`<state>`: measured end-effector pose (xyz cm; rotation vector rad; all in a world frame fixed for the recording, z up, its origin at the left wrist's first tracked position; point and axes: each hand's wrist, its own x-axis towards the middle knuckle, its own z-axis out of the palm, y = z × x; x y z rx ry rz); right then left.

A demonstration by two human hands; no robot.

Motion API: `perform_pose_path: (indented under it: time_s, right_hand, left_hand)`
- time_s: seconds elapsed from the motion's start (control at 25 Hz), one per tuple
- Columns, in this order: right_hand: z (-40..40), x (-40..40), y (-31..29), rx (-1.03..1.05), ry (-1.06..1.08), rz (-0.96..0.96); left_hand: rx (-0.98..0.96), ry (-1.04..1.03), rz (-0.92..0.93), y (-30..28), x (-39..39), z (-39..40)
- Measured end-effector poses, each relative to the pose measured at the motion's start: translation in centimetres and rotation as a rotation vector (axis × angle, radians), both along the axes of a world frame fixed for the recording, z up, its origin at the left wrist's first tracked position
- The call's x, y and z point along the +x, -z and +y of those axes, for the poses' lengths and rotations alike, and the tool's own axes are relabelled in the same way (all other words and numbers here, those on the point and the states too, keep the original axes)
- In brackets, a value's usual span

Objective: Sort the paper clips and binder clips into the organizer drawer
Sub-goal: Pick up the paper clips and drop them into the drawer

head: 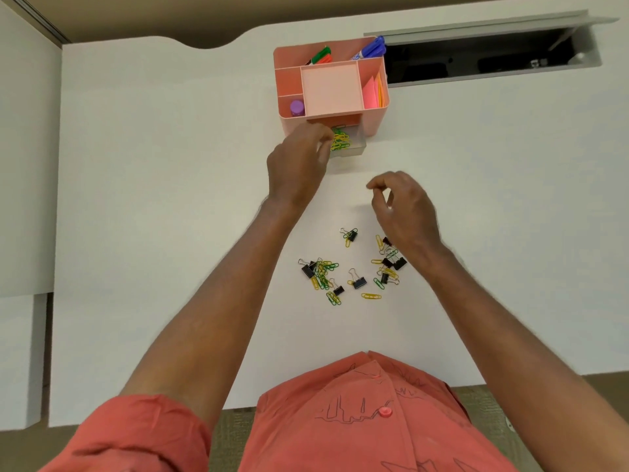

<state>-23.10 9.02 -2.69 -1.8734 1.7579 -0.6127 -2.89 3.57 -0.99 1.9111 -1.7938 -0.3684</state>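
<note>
A pink desk organizer stands at the back of the white desk, with its small clear drawer pulled out toward me. My left hand reaches to the drawer's left side. Its curled fingers and thumb pinch a bunch of yellow and green paper clips over the drawer. My right hand hovers above the desk right of centre, fingers loosely curled, with nothing visible in it. Below it lies a scattered pile of black binder clips mixed with yellow and green loose paper clips.
The organizer's top holds markers, pink and orange sticky notes and a purple cap. An open cable hatch in the desk lies to its right. The desk's near edge is by my coral shirt.
</note>
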Motion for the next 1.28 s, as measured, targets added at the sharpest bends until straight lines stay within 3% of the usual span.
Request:
perform_pose_path:
  time_s: [0.32, 0.64, 0.88, 1.28]
  right_hand:
    - [9.8, 2.8, 3.3, 0.248, -0.356, 0.163]
    - [10.4, 5.0, 4.0, 0.162, -0.363, 0.352]
    - [9.0, 3.4, 3.3, 0.284, -0.285, 0.209]
    - [7.8, 0.8, 3.1, 0.469, -0.048, -0.178]
  left_hand:
    - [0.175, -0.054, 0.142, 4.5, 0.8, 14.1]
    - [0.256, -0.097, 0.23, 6.3, -0.8, 23.2]
    - [0.358, 0.06, 0.04, 6.3, -2.6, 23.2]
    - [0.379, 0.146, 0.059, 6.0, -3.6, 19.1]
